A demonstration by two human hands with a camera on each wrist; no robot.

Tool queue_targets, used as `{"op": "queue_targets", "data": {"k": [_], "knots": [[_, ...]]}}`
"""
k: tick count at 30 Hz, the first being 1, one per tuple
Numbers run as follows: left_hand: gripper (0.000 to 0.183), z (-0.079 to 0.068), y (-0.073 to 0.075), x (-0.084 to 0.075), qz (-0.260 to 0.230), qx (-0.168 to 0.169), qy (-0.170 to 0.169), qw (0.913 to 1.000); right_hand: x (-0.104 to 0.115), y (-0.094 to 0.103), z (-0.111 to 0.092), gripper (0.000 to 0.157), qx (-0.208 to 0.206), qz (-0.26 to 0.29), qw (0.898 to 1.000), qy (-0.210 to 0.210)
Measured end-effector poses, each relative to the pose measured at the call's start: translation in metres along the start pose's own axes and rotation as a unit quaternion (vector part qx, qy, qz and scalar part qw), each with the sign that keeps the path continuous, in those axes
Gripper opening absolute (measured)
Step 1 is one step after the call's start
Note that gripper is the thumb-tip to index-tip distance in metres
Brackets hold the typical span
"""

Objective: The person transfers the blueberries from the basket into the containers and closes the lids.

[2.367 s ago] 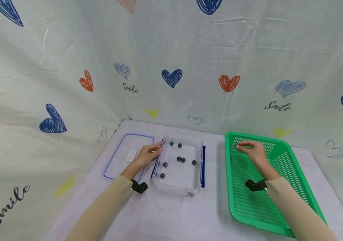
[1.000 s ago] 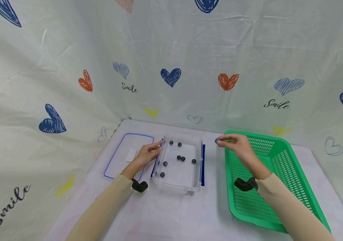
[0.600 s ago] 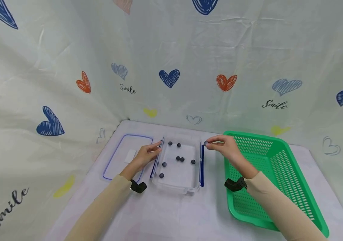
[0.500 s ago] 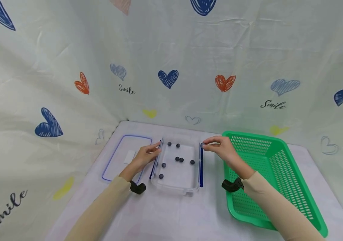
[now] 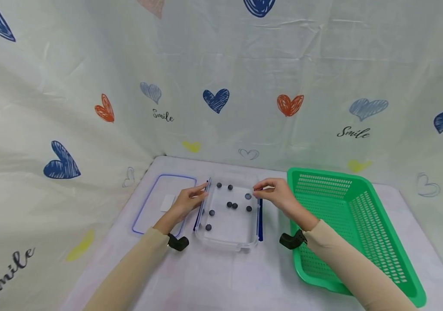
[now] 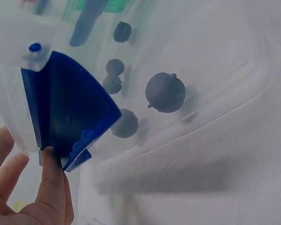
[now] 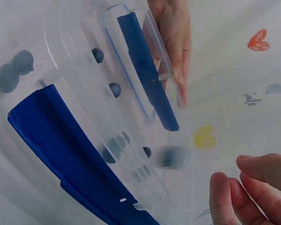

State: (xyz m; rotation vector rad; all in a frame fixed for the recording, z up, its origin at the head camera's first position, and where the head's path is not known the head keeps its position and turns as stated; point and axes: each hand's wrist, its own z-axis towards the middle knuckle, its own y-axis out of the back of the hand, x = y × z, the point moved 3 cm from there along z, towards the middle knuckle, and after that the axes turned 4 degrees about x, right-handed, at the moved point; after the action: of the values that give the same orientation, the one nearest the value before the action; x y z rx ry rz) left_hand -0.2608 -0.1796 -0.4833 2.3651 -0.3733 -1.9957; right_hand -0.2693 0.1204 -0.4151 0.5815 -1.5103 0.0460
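Observation:
My left hand (image 5: 184,203) rests against the left side of a clear plastic box (image 5: 221,245). In the left wrist view, a straight finger touches the box's blue side latch (image 6: 68,103). Several small dark-blue blueberries (image 5: 211,213) lie scattered on the box floor. Over the box's right rim is my right hand (image 5: 277,194), its thumb and fingertips slightly apart and holding nothing. Just left of those fingertips, inside the box outline, is another blueberry (image 5: 248,196); it looks blurred in the right wrist view, as if falling.
A clear lid (image 5: 155,207) with a blue edge lies flat left of the box. To the right stands a green slotted basket (image 5: 297,263), partly beneath my right forearm. A curtain printed with hearts (image 5: 215,100) hangs behind the white table (image 5: 206,280).
My right hand has moved left from above the green basket to the box's right rim, carrying a blueberry, and has let it go. The left hand has stayed against the box.

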Motion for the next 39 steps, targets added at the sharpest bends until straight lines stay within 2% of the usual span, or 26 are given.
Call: {"op": "queue_targets", "data": {"k": [11,18,21,26,29,34,36,39], "knots": [[0.050,0.002,-0.001,0.001,0.004,-0.019,-0.006,0.9998,-0.007,0.006,-0.006,0.019,-0.014,0.012,1.000,-0.003],[0.045,0.002,0.000,-0.002,0.011,-0.046,-0.019,0.9987,-0.010,0.022,-0.015,0.027,-0.034,0.016,0.999,-0.010],[0.042,0.003,0.000,-0.006,0.021,-0.069,-0.024,0.9971,-0.011,0.029,-0.019,0.027,-0.045,0.015,0.999,-0.013],[0.037,0.006,-0.001,-0.007,-0.005,-0.103,-0.035,0.9940,-0.012,0.042,-0.025,0.032,-0.056,0.032,0.998,-0.013],[0.036,0.008,-0.002,-0.005,-0.006,-0.109,-0.059,0.9923,-0.015,0.051,-0.030,0.035,-0.070,0.031,0.997,-0.014],[0.038,0.004,0.000,0.002,0.052,-0.113,-0.088,0.9884,-0.024,0.069,-0.040,0.039,-0.101,0.002,0.995,0.011],[0.039,0.000,0.003,0.004,0.078,-0.115,-0.095,0.9858,-0.028,0.077,-0.046,0.040,-0.122,-0.036,0.992,0.024],[0.042,-0.005,0.009,0.003,0.119,-0.104,-0.127,0.9792,-0.032,0.090,-0.056,0.044,-0.158,-0.108,0.981,0.036]]}}
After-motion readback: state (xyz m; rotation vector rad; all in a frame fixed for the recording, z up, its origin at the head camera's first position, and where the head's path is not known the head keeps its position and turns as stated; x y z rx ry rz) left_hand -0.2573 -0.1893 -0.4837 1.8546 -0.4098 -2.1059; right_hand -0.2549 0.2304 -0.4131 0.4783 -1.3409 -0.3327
